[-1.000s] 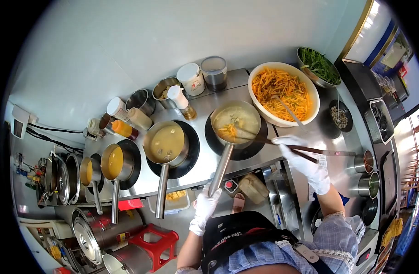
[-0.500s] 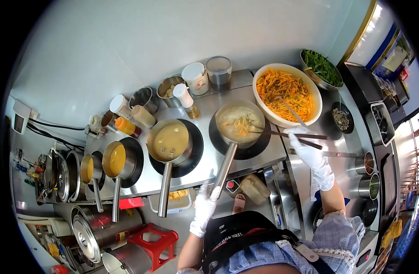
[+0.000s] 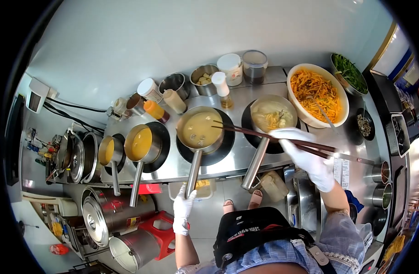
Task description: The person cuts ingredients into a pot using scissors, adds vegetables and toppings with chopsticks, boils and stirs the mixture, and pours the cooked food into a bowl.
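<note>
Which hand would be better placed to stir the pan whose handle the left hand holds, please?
Probably the right hand: it holds the chopsticks, whose tips reach over that pan, while the left hand grips the handle.

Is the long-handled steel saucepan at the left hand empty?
Not empty: cloudy yellow liquid lies inside the saucepan; how full, I cannot tell.

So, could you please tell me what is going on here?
A gloved person has the left grip on the handle of the second pan from the right, which contains yellowish liquid. The right grip holds dark chopsticks, their tips over that same pan. The rightmost pan is unheld, with orange shreds in it; a white bowl of similar shreds stands to its right.
</note>
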The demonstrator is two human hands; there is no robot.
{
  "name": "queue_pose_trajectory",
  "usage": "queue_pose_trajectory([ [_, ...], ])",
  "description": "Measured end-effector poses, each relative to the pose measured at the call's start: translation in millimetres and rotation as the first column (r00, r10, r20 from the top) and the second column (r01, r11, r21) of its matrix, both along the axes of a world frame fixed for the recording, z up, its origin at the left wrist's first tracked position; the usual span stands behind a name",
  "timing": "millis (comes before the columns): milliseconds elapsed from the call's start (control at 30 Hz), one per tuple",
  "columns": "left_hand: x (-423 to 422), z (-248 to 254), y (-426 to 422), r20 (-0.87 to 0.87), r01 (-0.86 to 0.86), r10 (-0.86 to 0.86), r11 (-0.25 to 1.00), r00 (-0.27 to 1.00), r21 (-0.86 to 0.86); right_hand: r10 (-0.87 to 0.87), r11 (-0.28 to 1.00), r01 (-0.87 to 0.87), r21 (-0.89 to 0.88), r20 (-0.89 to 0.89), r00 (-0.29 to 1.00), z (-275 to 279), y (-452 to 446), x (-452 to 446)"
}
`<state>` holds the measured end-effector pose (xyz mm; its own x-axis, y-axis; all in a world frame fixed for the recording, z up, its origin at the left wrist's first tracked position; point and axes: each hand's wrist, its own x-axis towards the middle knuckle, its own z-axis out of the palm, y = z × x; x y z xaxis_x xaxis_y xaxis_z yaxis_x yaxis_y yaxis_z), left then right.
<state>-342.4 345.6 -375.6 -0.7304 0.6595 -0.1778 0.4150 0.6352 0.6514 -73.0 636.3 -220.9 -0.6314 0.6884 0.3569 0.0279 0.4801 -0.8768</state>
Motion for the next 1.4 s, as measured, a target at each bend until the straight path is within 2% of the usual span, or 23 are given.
queue_pose_trajectory([
  [33, 0.2, 5.2, 6.0, 0.180, -0.025, 0.009, 0.996, 0.984, 0.085, 0.048, 0.999, -0.048, -0.008, 0.018, 0.999, -10.1, -1.4, -24.9],
  [67, 1.7, 15.4, 6.6, 0.367, -0.084, 0.062, 0.996, 0.928, 0.043, 0.104, 0.994, -0.106, 0.019, 0.083, 0.991, -21.1, -0.1, -45.6],
  [133, -2.3, 13.8, 3.4, 0.414, -0.089, 0.043, 0.992, 0.909, 0.092, 0.219, 0.976, -0.219, -0.001, 0.070, 0.973, -50.1, -0.5, -82.9],
  [200, -8.2, 4.9, -3.9, 0.358, -0.083, 0.035, 0.989, 0.933, 0.119, 0.314, 0.949, -0.309, -0.056, 0.101, 0.944, -54.1, -10.8, -110.5],
  [233, -11.3, 1.8, -6.8, 0.324, -0.075, 0.018, 0.984, 0.946, 0.163, 0.395, 0.916, -0.393, -0.080, 0.006, 0.919, -71.5, -9.9, -123.2],
  [367, -30.0, -16.0, -16.4, 0.275, -0.049, -0.030, 0.960, 0.961, 0.276, 0.221, 0.974, -0.221, -0.049, -0.005, 0.975, -74.7, -9.6, -140.9],
  [433, -28.8, -14.2, -18.2, 0.252, -0.037, -0.023, 0.972, 0.967, 0.232, 0.190, 0.976, -0.186, -0.118, 0.028, 0.981, -67.6, -8.9, -146.2],
  [467, -27.6, -12.9, -20.3, 0.218, -0.023, -0.018, 0.982, 0.976, 0.186, 0.081, 0.996, -0.082, 0.030, 0.021, 0.996, -49.1, -17.3, -136.7],
  [533, -32.8, -10.9, -22.3, 0.235, -0.019, -0.026, 0.982, 0.972, 0.186, 0.005, 0.989, -0.005, 0.150, 0.003, 1.000, -34.5, -20.0, -130.0],
  [633, -42.4, -7.6, -22.5, 0.214, 0.056, -0.078, 0.993, 0.974, 0.106, -0.127, 0.992, 0.128, 0.018, -0.048, 0.991, -27.1, -26.0, -116.2],
  [667, -45.6, -9.0, -23.5, 0.214, 0.045, -0.064, 0.994, 0.975, 0.095, -0.190, 0.968, 0.169, -0.186, -0.104, 0.976, -20.2, -34.0, -110.4],
  [700, -48.3, -12.8, -25.9, 0.319, 0.046, -0.095, 0.986, 0.943, 0.158, -0.301, 0.916, 0.267, -0.299, -0.073, 0.951, -33.3, -27.7, -100.8],
  [733, -50.7, -17.7, -33.3, 0.415, 0.036, -0.126, 0.976, 0.901, 0.216, -0.350, 0.898, 0.284, -0.336, -0.154, 0.924, -41.1, -24.8, -95.5],
  [800, -60.4, -30.7, -46.8, 0.386, -0.001, -0.109, 0.962, 0.916, 0.274, -0.399, 0.834, 0.200, -0.514, -0.312, 0.862, -49.6, -25.8, -84.0],
  [867, -70.1, -40.5, -62.0, 0.655, -0.279, 0.049, 0.927, 0.754, 0.251, -0.482, 0.699, 0.115, -0.706, -0.347, 0.804, -84.0, -15.2, -67.1],
  [933, -79.0, -41.5, -82.4, 0.695, -0.301, 0.085, 0.933, 0.714, 0.196, -0.499, 0.694, 0.192, -0.694, -0.270, 0.824, -105.2, -16.3, -58.5],
  [967, -82.6, -48.4, -94.0, 0.716, -0.389, 0.154, 0.904, 0.681, 0.177, -0.540, 0.675, 0.253, -0.693, -0.232, 0.809, -114.7, -17.5, -55.7],
  [1000, -86.8, -56.4, -104.4, 0.736, -0.470, 0.214, 0.869, 0.643, 0.157, -0.570, 0.650, 0.237, -0.722, -0.257, 0.780, -113.3, -23.9, -57.5],
  [1133, -96.3, -60.1, -124.6, 0.724, -0.499, 0.199, 0.837, 0.661, 0.225, -0.579, 0.587, 0.045, -0.808, -0.380, 0.722, -108.3, -29.3, -55.7],
  [1200, -88.3, -53.0, -114.2, 0.724, -0.444, 0.147, 0.864, 0.674, 0.238, -0.579, 0.601, -0.004, -0.800, -0.438, 0.687, -111.8, -31.2, -54.3],
  [1267, -76.9, -42.5, -96.7, 0.740, -0.382, 0.040, 0.874, 0.671, 0.299, -0.670, 0.523, -0.024, -0.852, -0.428, 0.607, -111.7, -38.9, -58.7],
  [1333, -73.5, -35.2, -83.2, 0.751, -0.344, -0.010, 0.885, 0.661, 0.315, -0.623, 0.603, 0.131, -0.787, -0.362, 0.693, -123.9, -51.9, -58.3],
  [1400, -70.7, -32.1, -69.1, 0.805, -0.393, 0.041, 0.887, 0.592, 0.243, -0.620, 0.646, 0.296, -0.704, -0.257, 0.741, -131.8, -66.4, -56.4],
])
